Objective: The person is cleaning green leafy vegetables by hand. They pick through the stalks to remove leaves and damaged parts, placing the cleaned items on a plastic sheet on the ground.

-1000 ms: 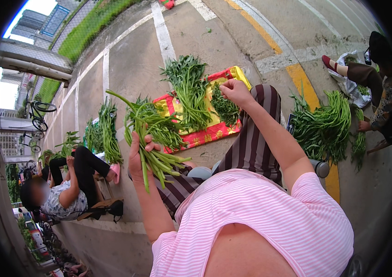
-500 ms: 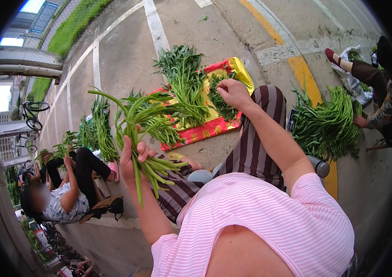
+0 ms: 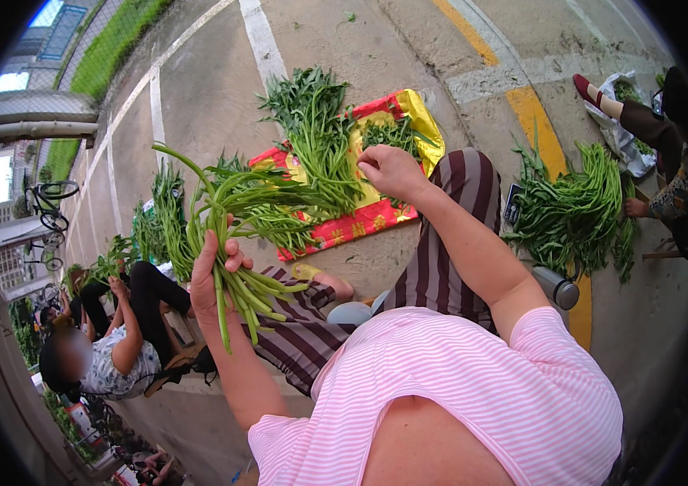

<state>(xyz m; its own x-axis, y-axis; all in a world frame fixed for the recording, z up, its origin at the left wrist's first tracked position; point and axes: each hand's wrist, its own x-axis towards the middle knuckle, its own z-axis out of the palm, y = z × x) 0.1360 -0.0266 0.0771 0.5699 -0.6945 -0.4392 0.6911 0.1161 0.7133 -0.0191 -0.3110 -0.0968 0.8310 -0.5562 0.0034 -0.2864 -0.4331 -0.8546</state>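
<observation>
Upright in my left hand is a bunch of water spinach, long green stems with leaves, gripped by the fingers. The cut stem ends fan out below the hand, and the leafy part reaches up and right. My right hand is closed, fingers bent in, above a small heap of leafy trimmings. Whatever its fingertips hold, if anything, is too small to make out. A larger pile of water spinach lies beside it on a red and yellow plastic sheet on the ground.
At the right, another green pile lies near a co-worker's hand, with a metal flask close to my knee. A white bag with greens stands beyond. At the left sits a person handling greens, near more bundles.
My right hand has moved left and slightly down over the sheet. My left hand, still gripping the bunch, has shifted a little left. The whole view has moved slightly.
</observation>
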